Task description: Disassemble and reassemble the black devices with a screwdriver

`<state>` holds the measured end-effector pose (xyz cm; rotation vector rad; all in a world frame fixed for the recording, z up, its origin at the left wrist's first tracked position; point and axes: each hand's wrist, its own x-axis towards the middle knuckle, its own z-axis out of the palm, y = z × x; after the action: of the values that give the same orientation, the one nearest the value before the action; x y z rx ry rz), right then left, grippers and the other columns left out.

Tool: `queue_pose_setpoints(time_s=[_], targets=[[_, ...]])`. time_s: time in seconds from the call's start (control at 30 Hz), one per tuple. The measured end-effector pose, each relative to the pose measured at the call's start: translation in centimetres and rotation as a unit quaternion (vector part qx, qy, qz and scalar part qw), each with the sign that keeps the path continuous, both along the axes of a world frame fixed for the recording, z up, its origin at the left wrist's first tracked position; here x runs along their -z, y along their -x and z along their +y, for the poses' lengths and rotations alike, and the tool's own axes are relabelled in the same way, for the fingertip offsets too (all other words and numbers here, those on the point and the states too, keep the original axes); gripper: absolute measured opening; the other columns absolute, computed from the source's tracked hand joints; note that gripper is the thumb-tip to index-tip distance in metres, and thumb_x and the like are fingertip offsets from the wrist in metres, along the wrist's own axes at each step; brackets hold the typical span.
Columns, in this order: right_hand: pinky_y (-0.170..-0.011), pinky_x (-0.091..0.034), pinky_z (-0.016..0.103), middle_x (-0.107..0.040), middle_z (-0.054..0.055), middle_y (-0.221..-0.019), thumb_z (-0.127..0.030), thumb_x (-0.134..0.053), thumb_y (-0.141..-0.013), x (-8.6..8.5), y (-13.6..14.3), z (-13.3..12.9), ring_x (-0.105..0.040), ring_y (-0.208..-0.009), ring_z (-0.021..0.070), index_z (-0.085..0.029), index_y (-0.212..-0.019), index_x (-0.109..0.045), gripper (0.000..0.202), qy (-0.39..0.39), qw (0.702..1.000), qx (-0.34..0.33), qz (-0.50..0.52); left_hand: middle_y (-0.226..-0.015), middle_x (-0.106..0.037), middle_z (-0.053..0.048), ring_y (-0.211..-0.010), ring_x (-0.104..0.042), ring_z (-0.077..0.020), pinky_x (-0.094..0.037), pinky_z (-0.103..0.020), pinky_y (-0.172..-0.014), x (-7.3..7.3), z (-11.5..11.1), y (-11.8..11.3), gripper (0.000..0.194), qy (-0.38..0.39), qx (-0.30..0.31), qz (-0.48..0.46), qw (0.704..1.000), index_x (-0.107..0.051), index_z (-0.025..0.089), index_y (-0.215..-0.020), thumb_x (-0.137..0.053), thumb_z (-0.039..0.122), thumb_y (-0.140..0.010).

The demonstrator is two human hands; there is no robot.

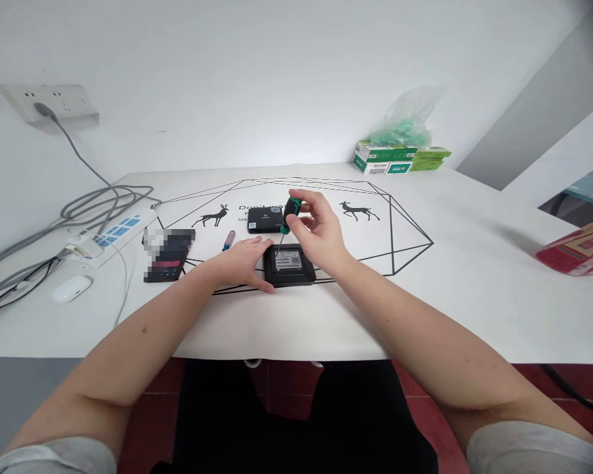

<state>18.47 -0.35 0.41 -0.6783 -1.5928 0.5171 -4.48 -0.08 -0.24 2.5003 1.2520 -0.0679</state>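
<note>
My right hand (321, 227) grips a screwdriver (292, 207) by its green and black handle. The shaft slants down, and its tip is at the upper left part of a small black box (301, 271). That box lies on the table with a white printed label facing up. Around its left side sits my left hand (244, 263), the thumb at the near corner and the fingers at the far one. Just behind is a second black box (263, 221), partly hidden by the screwdriver and my right hand. Beyond my left fingers lies another screwdriver with a clear handle (229, 239).
A phone with a partly blurred screen (170, 257) lies to the left. Further left are a power strip (121, 230), coiled grey cables and a white earbud case (72, 288). Green and white boxes (390, 157) stand by the wall. A red and yellow package (578, 247) is at the right.
</note>
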Motion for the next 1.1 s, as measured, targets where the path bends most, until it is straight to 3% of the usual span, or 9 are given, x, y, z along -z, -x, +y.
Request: queue_pose_setpoints(time_s=[0.2,0.43,0.63,0.83,1.0,1.1], targets=[[-0.081,-0.064,0.038,-0.067,0.007,-0.128,-0.03,-0.065,-0.1,0.3,-0.1,0.4,-0.067,-0.106,0.0221,-0.033,-0.135,-0.066,0.035,-0.043,0.999,0.005,-0.023,-0.176,-0.04,-0.024,-0.164,-0.033,-0.0495,-0.034,-0.059,-0.13,-0.5,-0.7,-0.7,0.133,-0.007,0.006,0.007,1.0,-0.032,0.018,-0.173,-0.084,0.083,-0.069],[-0.079,-0.065,0.039,-0.067,0.008,-0.129,-0.033,-0.063,-0.102,0.2,-0.3,0.3,-0.066,-0.105,0.0228,-0.033,-0.138,-0.066,0.036,-0.04,0.997,0.003,-0.066,-0.153,-0.062,-0.02,-0.143,-0.058,-0.0451,-0.047,-0.05,-0.116,-0.7,-1.0,-1.3,0.12,-0.027,0.035,-0.005,0.999,-0.045,0.021,-0.163,-0.088,0.08,-0.068],[-0.082,-0.062,0.046,-0.074,0.007,-0.137,-0.041,-0.073,-0.099,0.2,-0.4,0.3,-0.069,-0.096,0.0239,-0.035,-0.142,-0.064,0.045,-0.019,0.996,0.012,-0.083,-0.157,-0.06,-0.02,-0.144,-0.057,-0.0437,-0.045,-0.045,-0.116,-0.9,-0.8,-1.1,0.117,-0.01,0.039,0.002,0.999,-0.045,0.019,-0.163,-0.089,0.076,-0.071],[-0.106,-0.058,0.053,-0.077,0.006,-0.136,-0.044,-0.046,-0.114,0.1,-0.5,0.2,-0.071,-0.118,0.026,-0.037,-0.151,-0.063,0.041,-0.044,0.994,-0.039,-0.091,-0.168,-0.052,-0.02,-0.154,-0.049,-0.0447,-0.039,-0.049,-0.124,-1.4,-1.0,-1.1,0.113,-0.001,0.042,-0.002,0.999,-0.042,0.019,-0.167,-0.088,0.071,-0.078],[-0.086,-0.061,0.044,-0.075,0.007,-0.117,-0.051,-0.065,-0.106,0.2,-0.3,0.5,-0.068,-0.098,0.0226,-0.034,-0.142,-0.071,0.04,-0.061,0.994,0.001,-0.089,-0.165,-0.056,-0.02,-0.154,-0.05,-0.0439,-0.041,-0.049,-0.123,-1.7,-1.3,-1.1,0.107,0.0,0.039,-0.003,0.999,-0.044,0.018,-0.165,-0.09,0.066,-0.08],[-0.086,-0.061,0.043,-0.073,0.005,-0.108,-0.048,-0.064,-0.107,0.2,-0.4,0.5,-0.066,-0.098,0.0222,-0.035,-0.14,-0.072,0.037,-0.082,0.993,0.005,-0.083,-0.165,-0.056,-0.02,-0.153,-0.052,-0.0437,-0.041,-0.049,-0.124,-1.6,-1.3,-1.1,0.106,-0.002,0.042,-0.007,0.999,-0.045,0.019,-0.165,-0.09,0.066,-0.081]])
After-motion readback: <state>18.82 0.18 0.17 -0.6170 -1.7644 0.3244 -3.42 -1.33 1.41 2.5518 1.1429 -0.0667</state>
